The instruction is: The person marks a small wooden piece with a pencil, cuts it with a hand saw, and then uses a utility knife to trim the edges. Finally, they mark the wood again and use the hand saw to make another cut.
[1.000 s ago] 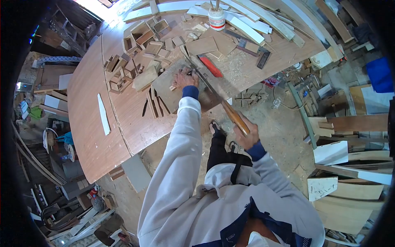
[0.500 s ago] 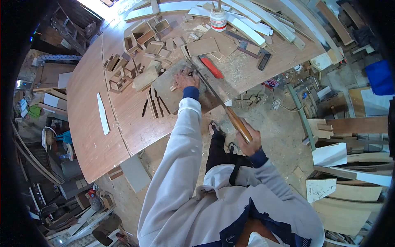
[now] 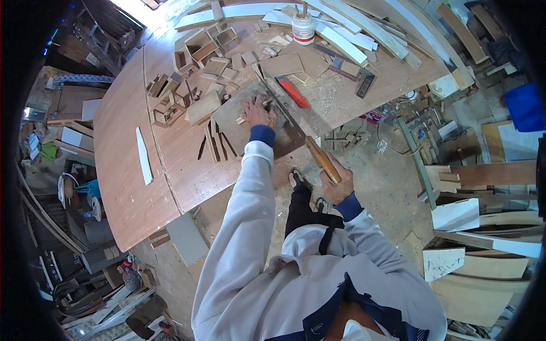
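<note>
A saw with a long narrow blade (image 3: 282,108) and a wooden handle (image 3: 323,159) lies across the edge of a grey board (image 3: 233,115). My right hand (image 3: 338,181) is wrapped round the handle, off the table's front edge. On the board, my left hand (image 3: 259,112) presses down beside the blade, its fingers round a small wood piece (image 3: 241,120). Right of the blade lies a red tool (image 3: 293,92). Thin wood strips (image 3: 212,142) rest left of the board.
Small wooden box frames (image 3: 200,45) and blocks stand at the table's back left. A white glue jar (image 3: 303,29) with sticks in it is at the back. Long white strips (image 3: 341,42) lie behind. A dark try square (image 3: 365,83) sits near the right edge.
My right hand and the saw handle have moved a little forward and to the left. My left hand remains on the board, its fingers slightly shifted.
</note>
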Motion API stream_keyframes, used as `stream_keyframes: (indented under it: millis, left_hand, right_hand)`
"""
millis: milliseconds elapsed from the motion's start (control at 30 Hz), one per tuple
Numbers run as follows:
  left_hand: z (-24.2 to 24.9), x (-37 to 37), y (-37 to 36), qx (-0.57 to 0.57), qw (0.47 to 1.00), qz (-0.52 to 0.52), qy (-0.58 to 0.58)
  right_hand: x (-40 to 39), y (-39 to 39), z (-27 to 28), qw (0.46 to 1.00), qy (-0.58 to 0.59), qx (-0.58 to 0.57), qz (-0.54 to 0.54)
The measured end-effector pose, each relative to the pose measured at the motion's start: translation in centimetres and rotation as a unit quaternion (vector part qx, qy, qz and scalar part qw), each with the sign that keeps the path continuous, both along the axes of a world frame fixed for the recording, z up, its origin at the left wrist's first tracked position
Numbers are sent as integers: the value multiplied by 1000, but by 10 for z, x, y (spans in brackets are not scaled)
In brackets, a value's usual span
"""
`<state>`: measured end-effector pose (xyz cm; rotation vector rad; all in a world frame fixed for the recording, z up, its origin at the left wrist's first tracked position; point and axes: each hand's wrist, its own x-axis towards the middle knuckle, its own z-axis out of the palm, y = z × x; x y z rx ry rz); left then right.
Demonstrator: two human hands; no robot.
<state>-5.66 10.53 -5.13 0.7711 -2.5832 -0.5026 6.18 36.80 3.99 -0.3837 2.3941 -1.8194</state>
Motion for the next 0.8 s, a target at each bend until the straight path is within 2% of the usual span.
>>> stream_keyframes:
  millis: [100,200,267,300,367,467,567,700,800]
  left_hand:
    - [2,4,1,-22,999,-18,-16]
    - [13,10,8,-17,999,-26,-33]
    - [20,9,8,-12,999,-39,-32]
    - [21,9,9,-15,999,-35,-35]
    - [20,8,9,-18,999,-28,-38]
    - [17,7,9,0,998,-32,-53]
    - [18,9,8,-11,999,-31,-40]
    - [16,8,7,-6,999,-35,-37]
    - [9,3,2,-14,999,-28,-43]
  right_hand:
    - [-1,1,-2,999,34,6,-2]
    - [4,4,0,1000,-23,18,7]
    - [8,10,-8,998,59,27,1]
    - [13,16,-4,998,60,28,1]
    - [24,30,9,999,11,46,17]
    - [36,46,15,997,10,75,25]
    - [42,50,17,999,6,38,15]
    - [46,53,13,998,-26,59,16]
    - [48,54,13,999,36,38,12]
